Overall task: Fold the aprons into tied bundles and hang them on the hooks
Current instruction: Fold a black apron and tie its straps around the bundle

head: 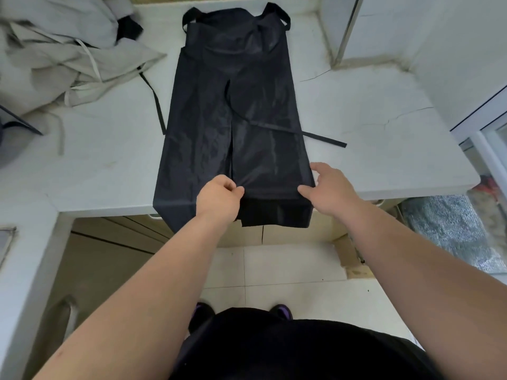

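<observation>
A black apron (233, 111) lies flat on the white counter (384, 138), both sides folded in to meet along a centre seam, its neck strap at the far end. Its near hem hangs over the counter's front edge. One black tie (323, 138) trails off to the right, another (156, 105) off to the left. My left hand (219, 198) pinches the cloth at the near edge by the seam. My right hand (329, 187) holds the near right corner between thumb and fingers.
A heap of pale grey aprons (63, 50) with ties lies at the counter's back left. A dark object (11, 138) sits at the left edge. A white wall corner (397, 31) rises at back right. Tiled floor and my shoes (282, 311) lie below.
</observation>
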